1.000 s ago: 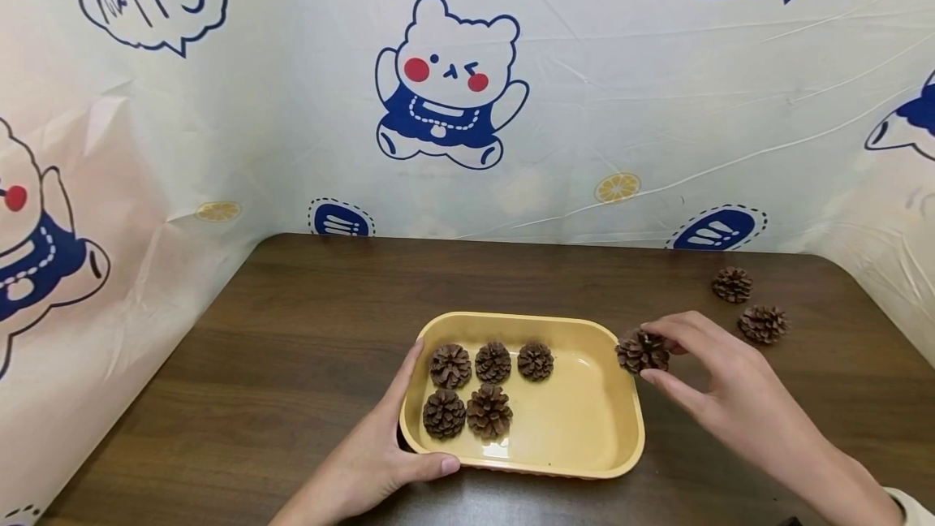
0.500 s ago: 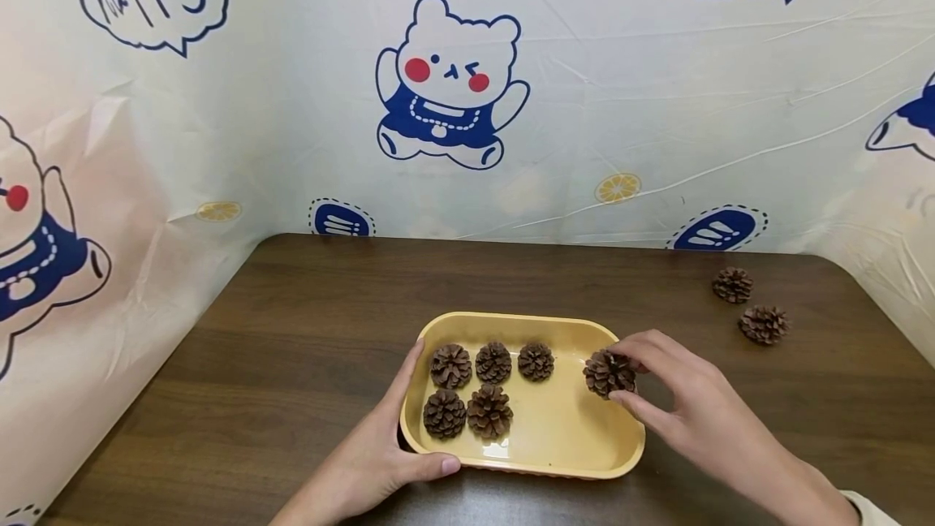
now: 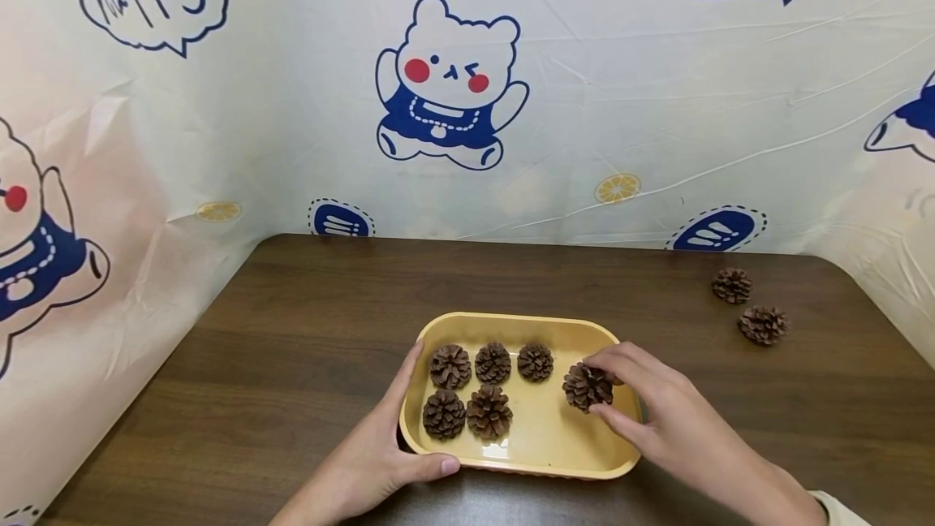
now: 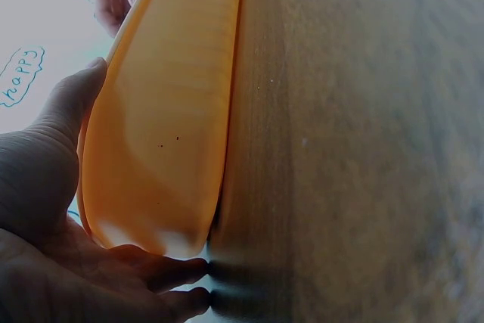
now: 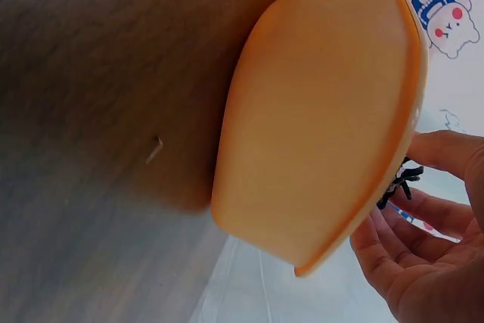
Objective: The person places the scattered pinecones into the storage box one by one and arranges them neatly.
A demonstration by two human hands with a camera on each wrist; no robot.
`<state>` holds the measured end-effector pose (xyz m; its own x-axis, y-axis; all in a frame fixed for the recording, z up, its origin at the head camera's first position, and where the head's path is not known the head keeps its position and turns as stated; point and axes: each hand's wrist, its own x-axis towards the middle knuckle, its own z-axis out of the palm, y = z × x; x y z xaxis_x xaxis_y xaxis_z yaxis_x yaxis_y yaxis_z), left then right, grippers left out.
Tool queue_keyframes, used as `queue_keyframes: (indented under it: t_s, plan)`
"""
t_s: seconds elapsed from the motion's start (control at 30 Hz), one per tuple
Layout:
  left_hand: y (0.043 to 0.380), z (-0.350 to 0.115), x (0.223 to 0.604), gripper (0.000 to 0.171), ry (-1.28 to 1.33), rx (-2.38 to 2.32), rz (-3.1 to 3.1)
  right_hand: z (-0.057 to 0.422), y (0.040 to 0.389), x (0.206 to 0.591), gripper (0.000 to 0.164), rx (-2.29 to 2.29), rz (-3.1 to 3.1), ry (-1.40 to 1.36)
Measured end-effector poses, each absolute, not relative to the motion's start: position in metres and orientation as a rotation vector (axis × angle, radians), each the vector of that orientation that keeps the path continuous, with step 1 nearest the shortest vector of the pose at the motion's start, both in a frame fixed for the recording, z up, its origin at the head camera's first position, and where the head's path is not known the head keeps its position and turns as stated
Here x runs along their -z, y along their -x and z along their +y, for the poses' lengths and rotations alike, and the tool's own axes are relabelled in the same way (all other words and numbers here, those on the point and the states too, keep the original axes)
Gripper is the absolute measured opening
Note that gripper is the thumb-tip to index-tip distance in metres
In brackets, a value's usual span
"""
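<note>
A yellow plastic tray (image 3: 555,449) rests on the table, with several brown pine cones inside, such as one at the near left (image 3: 444,414) and one beside it (image 3: 489,411). My left hand (image 3: 372,445) grips the tray's left end, thumb along the near rim and fingers against the outer wall; the left wrist view shows that wall (image 4: 162,119) up close. Over the tray's right part, my right hand (image 3: 675,416) pinches another pine cone (image 3: 587,386) between thumb and fingers. In the right wrist view this pine cone (image 5: 402,183) shows only partly behind the rim.
Two more pine cones, one farther back (image 3: 732,286) and one nearer (image 3: 764,325), lie on the brown wooden table (image 3: 292,331) at the back right. A printed sheet (image 3: 584,88) with cartoon bears hangs behind and beside the table.
My right hand has carried its pine cone leftward, from the tray's right rim to above the inside of the tray. The left hand and the tray have stayed in place.
</note>
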<state>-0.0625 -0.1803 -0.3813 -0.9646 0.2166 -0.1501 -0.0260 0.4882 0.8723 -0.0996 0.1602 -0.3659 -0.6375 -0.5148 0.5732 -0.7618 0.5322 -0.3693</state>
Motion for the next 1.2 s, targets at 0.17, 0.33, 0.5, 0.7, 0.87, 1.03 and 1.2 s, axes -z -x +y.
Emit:
queue_keyframes:
  t_s: [0.17,0.33,0.5,0.7,0.87,1.03,1.2]
  plan:
    - [0.062,-0.18,0.381,0.136,-0.149,-1.457,2.505,0.154,0.1,0.37,0.053,-0.864,-2.395,-1.066]
    - [0.062,-0.18,0.381,0.136,-0.148,-1.452,2.509,0.148,0.102,0.375,0.055,-0.864,-2.381,-1.092]
    - [0.062,-0.181,0.381,0.137,-0.148,-1.448,2.51,0.143,0.102,0.378,0.053,-0.887,-2.392,-1.116]
    - [0.062,-0.181,0.381,0.136,-0.147,-1.453,2.507,0.137,0.102,0.378,0.047,-0.871,-2.443,-1.114]
    - [0.062,-0.181,0.381,0.137,-0.149,-1.448,2.511,0.133,0.103,0.379,0.047,-0.837,-2.468,-1.136]
    - [0.063,-0.181,0.381,0.136,-0.155,-1.445,2.511,0.13,0.104,0.379,0.046,-0.794,-2.506,-1.149]
    - [0.063,-0.181,0.381,0.136,-0.159,-1.441,2.515,0.126,0.103,0.375,0.043,-0.763,-2.567,-1.136]
